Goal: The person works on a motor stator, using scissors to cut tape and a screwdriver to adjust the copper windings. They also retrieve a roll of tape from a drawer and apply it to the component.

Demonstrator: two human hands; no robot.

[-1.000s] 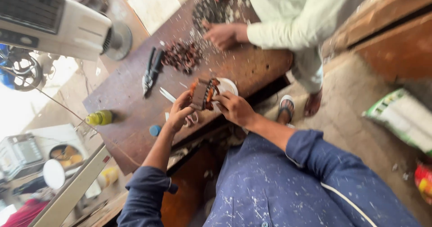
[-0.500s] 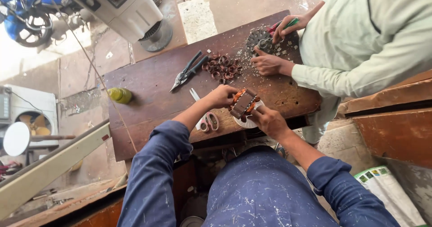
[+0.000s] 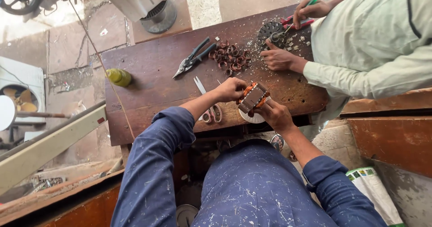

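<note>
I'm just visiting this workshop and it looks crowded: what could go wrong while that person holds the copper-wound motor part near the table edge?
The motor part, gripped by the left hand and right hand, sits near the table's near edge; a slip might drop it. The scissors lie right under the left forearm and could nick it. The co-worker's hand works close by, so elbows might bump.

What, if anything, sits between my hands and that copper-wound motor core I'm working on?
Nothing visible. Your left hand and right hand both grip the motor core directly, above a white disc on the table's near edge.
</note>
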